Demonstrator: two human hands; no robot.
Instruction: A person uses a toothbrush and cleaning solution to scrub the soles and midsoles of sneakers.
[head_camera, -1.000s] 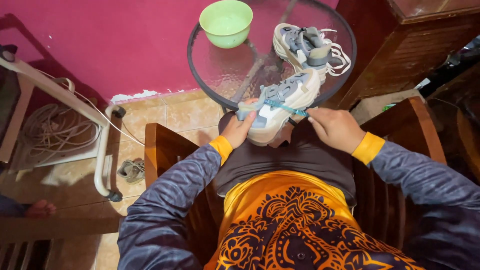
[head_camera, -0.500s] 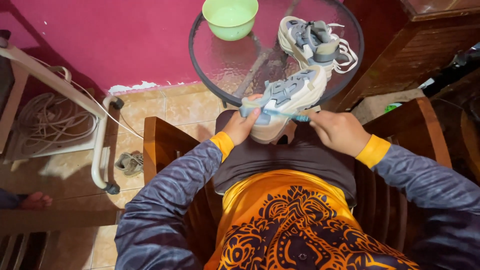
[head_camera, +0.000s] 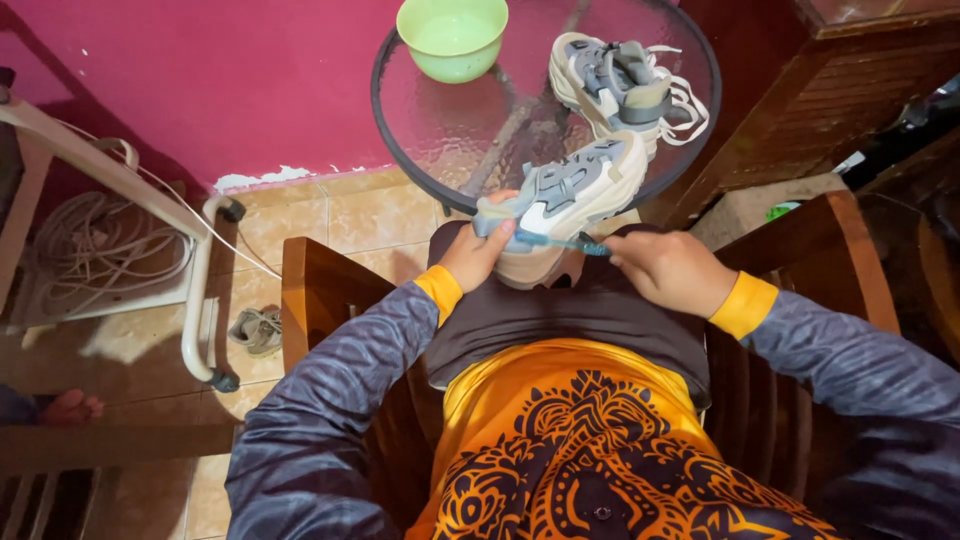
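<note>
Scrubbing step: left hand (head_camera: 478, 256) clamps grey sneaker (head_camera: 560, 200) over lap at glass surface (head_camera: 440, 130) edge; right hand (head_camera: 672, 270) pinches blue toothbrush (head_camera: 553, 241) against sole edge. Next stroke likely needs steady shoe.

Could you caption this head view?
Left hand steadies a sneaker while right hand holds a toothbrush against it.

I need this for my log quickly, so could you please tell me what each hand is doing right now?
Left hand: closed on the grey sneaker.
Right hand: closed on a blue toothbrush.
</note>
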